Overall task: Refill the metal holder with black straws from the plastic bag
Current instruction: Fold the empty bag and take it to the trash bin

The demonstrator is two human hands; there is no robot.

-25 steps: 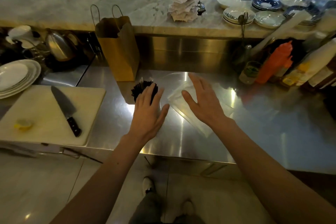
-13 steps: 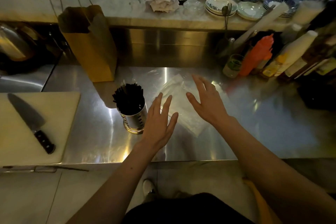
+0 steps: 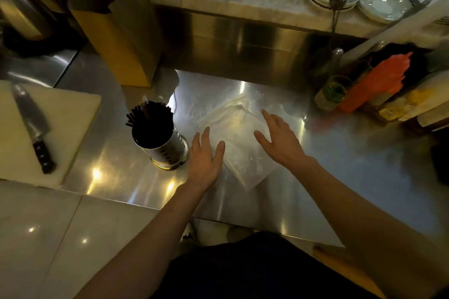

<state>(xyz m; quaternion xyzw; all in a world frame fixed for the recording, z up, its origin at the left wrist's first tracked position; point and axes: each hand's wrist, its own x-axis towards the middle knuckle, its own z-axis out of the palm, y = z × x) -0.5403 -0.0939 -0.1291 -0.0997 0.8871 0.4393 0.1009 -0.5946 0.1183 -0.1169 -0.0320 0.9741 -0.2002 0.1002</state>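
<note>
Clear plastic bag (image 3: 239, 143) (contents indistinct) under open, empty left hand (image 3: 205, 159) and right hand (image 3: 281, 139), holder (image 3: 167, 150) beside.

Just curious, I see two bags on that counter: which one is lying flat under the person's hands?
The clear plastic bag, flat on the steel counter between both open hands. The brown paper bag stands upright farther back, behind the metal holder.

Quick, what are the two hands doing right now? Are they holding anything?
Left hand: open, fingers spread, holding nothing, over the near edge of the plastic bag.
Right hand: open, fingers spread, holding nothing, over the bag.
</note>
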